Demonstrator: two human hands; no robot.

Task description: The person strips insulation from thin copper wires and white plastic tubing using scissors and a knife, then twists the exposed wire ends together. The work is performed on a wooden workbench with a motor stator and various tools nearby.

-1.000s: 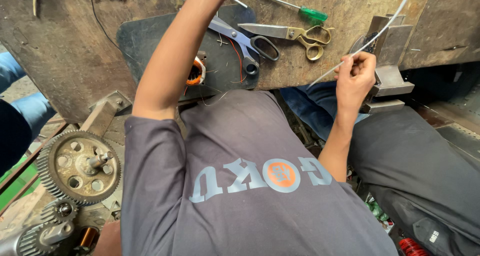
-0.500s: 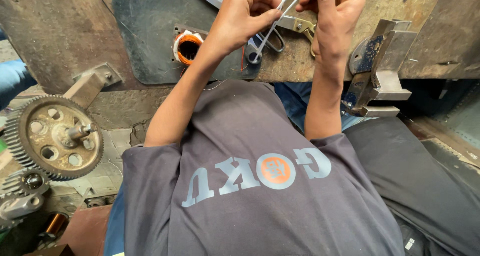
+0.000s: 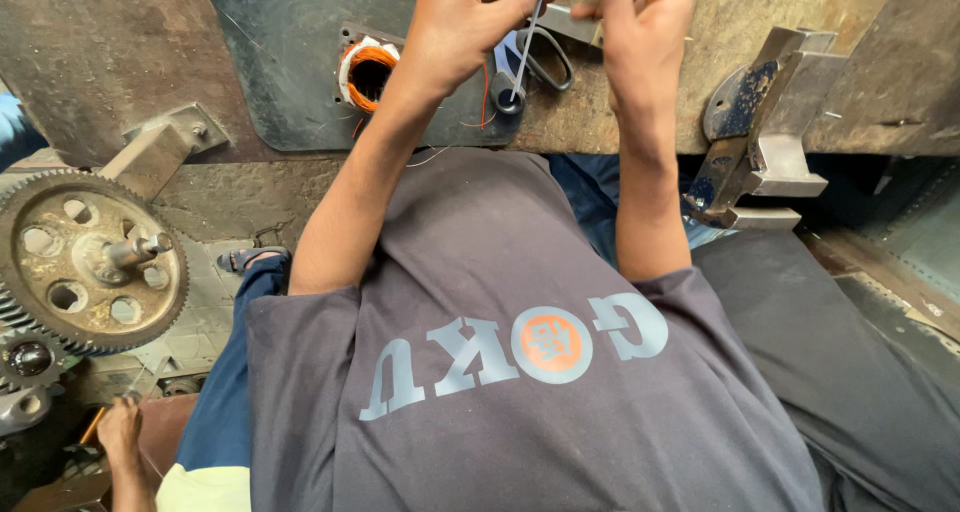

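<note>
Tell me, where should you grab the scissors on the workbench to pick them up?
Grab the scissors by the dark oval handle loop, coming from the near bench edge. The loop lies flat and open towards the person, just below the left hand and right hand; the blades run away under the hands, mostly hidden.

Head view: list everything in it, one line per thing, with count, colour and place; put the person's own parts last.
white strip: one, thin, white, pinched between both hands above the bench
scissors: one pair, dark handle loops, on the bench under the hands, partly hidden
motor stator: one, orange copper winding with white wrap, on the dark mat
mat: one, black, on the bench
workbench: one, brown, worn, across the top
vise: one, grey metal with blue traces, bench edge at right
gear wheel: one, large, rusty, toothed, at left
another person's hand: one, bottom left corner
left hand: one, bare, pinching the strip
right hand: one, bare, holding the strip's upper end
</note>
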